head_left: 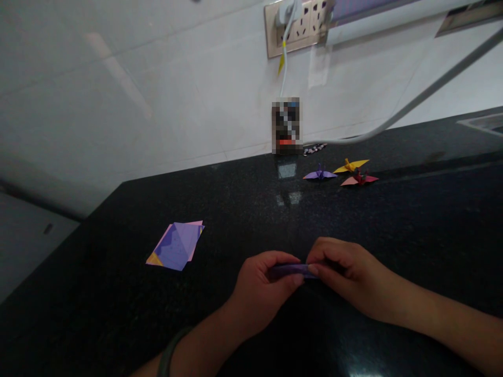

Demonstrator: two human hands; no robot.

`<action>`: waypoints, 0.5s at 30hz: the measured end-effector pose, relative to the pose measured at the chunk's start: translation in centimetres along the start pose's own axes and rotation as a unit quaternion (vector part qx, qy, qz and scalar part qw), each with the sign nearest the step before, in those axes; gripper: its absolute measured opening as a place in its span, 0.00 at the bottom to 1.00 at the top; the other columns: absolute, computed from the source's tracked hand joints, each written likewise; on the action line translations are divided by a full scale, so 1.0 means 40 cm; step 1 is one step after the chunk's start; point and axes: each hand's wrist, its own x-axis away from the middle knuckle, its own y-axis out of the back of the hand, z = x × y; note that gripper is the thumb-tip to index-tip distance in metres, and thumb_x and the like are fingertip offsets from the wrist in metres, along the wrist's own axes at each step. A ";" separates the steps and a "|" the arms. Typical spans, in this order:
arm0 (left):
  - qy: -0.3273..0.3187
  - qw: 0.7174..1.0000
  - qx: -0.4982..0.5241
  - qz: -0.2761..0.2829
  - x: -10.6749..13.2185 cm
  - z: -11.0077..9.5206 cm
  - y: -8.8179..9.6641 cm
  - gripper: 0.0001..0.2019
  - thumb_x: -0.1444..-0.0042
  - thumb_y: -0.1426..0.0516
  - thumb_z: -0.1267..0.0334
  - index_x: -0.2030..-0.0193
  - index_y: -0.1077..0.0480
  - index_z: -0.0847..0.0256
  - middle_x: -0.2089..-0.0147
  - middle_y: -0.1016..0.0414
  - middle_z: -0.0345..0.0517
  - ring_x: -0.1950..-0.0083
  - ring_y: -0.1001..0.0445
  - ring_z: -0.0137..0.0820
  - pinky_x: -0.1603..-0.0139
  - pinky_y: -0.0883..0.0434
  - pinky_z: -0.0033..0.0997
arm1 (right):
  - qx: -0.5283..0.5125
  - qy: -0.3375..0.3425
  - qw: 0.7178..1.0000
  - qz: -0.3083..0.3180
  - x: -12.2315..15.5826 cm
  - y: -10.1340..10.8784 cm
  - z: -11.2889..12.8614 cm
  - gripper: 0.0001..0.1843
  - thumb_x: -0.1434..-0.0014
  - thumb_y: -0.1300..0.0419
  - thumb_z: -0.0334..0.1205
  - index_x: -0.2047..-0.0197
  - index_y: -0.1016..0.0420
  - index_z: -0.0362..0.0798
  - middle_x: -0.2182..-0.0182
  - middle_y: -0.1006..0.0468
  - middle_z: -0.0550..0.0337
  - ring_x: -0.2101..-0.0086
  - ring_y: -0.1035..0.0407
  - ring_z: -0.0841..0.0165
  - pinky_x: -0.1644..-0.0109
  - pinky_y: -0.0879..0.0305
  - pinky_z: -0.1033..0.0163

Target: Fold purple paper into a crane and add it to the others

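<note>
Between my two hands is a narrow folded piece of purple paper (290, 269), held just above or on the black countertop. My left hand (264, 287) pinches its left part between thumb and fingers. My right hand (349, 272) grips the right end, thumb in front and fingers behind. The fingertips of both hands almost meet at the paper's middle and cover part of it. To the left lies a small stack of paper sheets (176, 246), purple on top with pink and yellow edges showing below.
Toward the wall sit a purple paper crane (320, 173), a yellow paper crane (351, 166) and a red paper crane (359, 178). A blurred-out upright object (286, 125) leans by the wall, under a socket panel (302, 26) with a plugged-in white cable. A grey cable (424, 94) crosses the right side.
</note>
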 end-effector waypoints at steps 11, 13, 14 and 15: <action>-0.196 0.951 -0.233 -0.061 0.010 -0.012 0.004 0.04 0.53 0.42 0.66 0.69 0.27 0.62 0.69 0.26 0.44 0.67 0.29 0.29 0.65 0.33 0.26 | 0.181 0.195 0.963 -0.035 0.008 0.009 -0.007 0.09 0.42 0.51 0.32 0.63 0.30 0.45 0.70 0.30 0.54 0.69 0.37 0.68 0.67 0.39 0.63; -0.205 0.946 -0.245 -0.060 0.012 -0.013 0.004 0.05 0.52 0.43 0.67 0.69 0.26 0.61 0.69 0.26 0.44 0.67 0.29 0.28 0.64 0.33 0.26 | 0.190 0.203 0.960 -0.034 0.009 0.011 -0.007 0.09 0.42 0.51 0.32 0.64 0.30 0.45 0.70 0.30 0.55 0.69 0.37 0.68 0.67 0.39 0.63; -0.208 0.944 -0.249 -0.060 0.013 -0.013 0.004 0.05 0.52 0.43 0.67 0.68 0.26 0.61 0.69 0.26 0.44 0.66 0.29 0.28 0.64 0.32 0.26 | 0.193 0.204 0.959 -0.034 0.009 0.012 -0.007 0.09 0.42 0.51 0.32 0.64 0.30 0.45 0.70 0.30 0.55 0.69 0.36 0.68 0.67 0.39 0.63; -0.209 0.943 -0.253 -0.060 0.013 -0.013 0.004 0.05 0.51 0.43 0.67 0.68 0.26 0.61 0.69 0.26 0.44 0.67 0.29 0.28 0.64 0.32 0.26 | 0.193 0.205 0.959 -0.033 0.009 0.013 -0.008 0.10 0.42 0.52 0.31 0.64 0.30 0.45 0.70 0.30 0.55 0.69 0.36 0.68 0.67 0.39 0.63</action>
